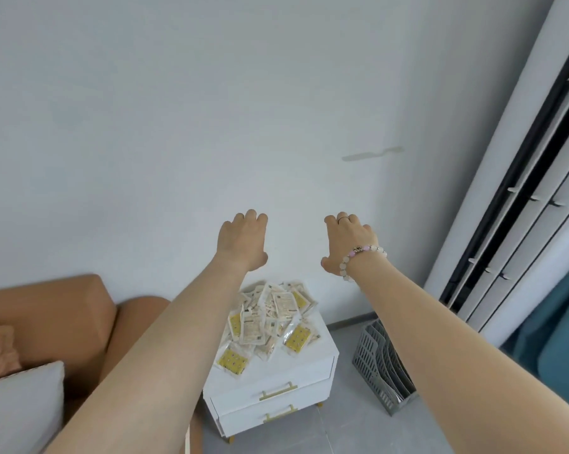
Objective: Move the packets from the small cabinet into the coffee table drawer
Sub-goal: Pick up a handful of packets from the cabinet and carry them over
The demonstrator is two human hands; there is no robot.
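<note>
1. Packets (270, 317) are lying in a loose heap on top of the small white cabinet (298, 357), yellow + white ones overlapping.
2. Cabinet's 2 drawers (244, 393) w/ gold handles (278, 391) are sitting closed.
3. My L hand (244, 239) and R hand (348, 240) are hovering above the heap, backs up and apart from each other. They're not touching the pkts; fingers are drooping loosely, holding nothing.
4. R wrist is wearing a bead bracelet (363, 257); a ring (343, 218) is sitting on one finger.
5. Orange sofa (47, 316) is standing just L of the cabinet, grey file rack (384, 365) on the floor to its R, near a white AC unit (522, 191).
</note>
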